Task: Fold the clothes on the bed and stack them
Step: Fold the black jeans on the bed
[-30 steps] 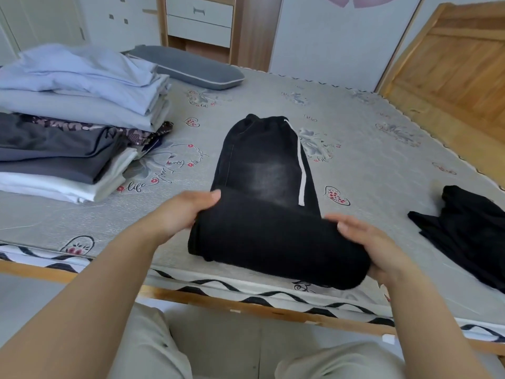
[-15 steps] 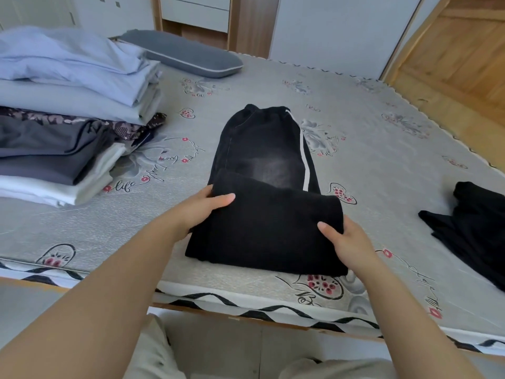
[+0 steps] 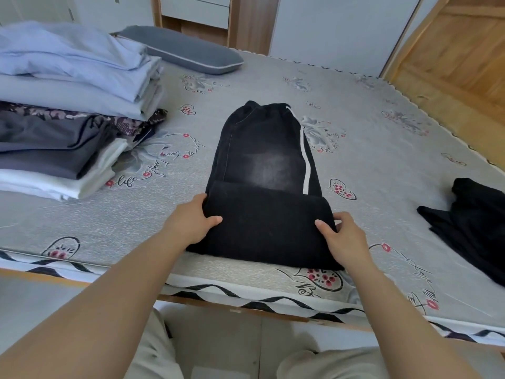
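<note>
Left hand (image 3: pixel 191 222) and right hand (image 3: pixel 341 236) grip the folded near end of the black trousers (image 3: pixel 262 187) on the bed (image 3: pixel 382 149).

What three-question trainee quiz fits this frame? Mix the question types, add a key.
1. True or false: both hands grip the folded near end of the black trousers.
2. The stack of folded clothes lies on which side of the trousers? A) person's left B) person's right C) behind the grey pillow
3. Fill in: the unfolded black garment lies on the person's ___ side of the bed.

Key: 1 true, left hand and right hand each hold an edge; 2 A; 3 right.
</note>
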